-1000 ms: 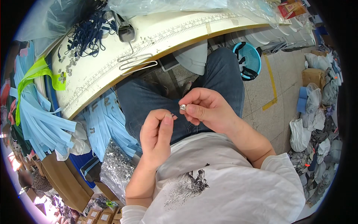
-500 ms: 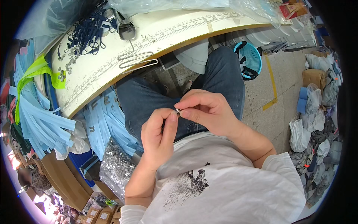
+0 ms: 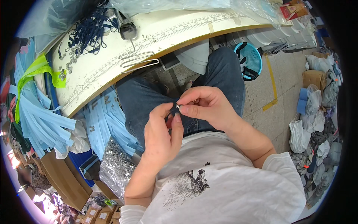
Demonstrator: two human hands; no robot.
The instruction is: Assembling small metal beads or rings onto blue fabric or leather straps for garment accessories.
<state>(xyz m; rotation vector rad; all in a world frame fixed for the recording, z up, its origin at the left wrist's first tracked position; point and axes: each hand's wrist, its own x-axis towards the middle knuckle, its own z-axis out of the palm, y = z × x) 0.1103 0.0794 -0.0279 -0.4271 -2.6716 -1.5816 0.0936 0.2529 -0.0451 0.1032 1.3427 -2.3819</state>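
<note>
My right hand [image 3: 209, 106] pinches a small silvery metal piece [image 3: 178, 106] between thumb and forefinger, above my lap. Just to its left, my left hand [image 3: 162, 132] has its fingers curled, thumb and forefinger a little apart. Something dark shows by its fingertips, too small to make out. Similar silvery pieces [image 3: 71, 59] lie loose on the white table [image 3: 164, 26], beside a tangle of dark navy cord loops [image 3: 87, 31]. A clear plastic bag [image 3: 115, 166] full of small silvery pieces stands by my left forearm.
Light blue strips [image 3: 41, 112] hang at the left, with more strips [image 3: 106, 123] below the table edge. A bent metal wire rack [image 3: 138, 59] juts over that edge. Right of my knee stands a blue basket [image 3: 251, 59]. Bags and grey cloth pieces [image 3: 317, 160] are heaped far right.
The fingertips of my left hand have opened somewhat and its thumb has shifted right and down. My right hand still pinches the silvery piece, nearly in the same place.
</note>
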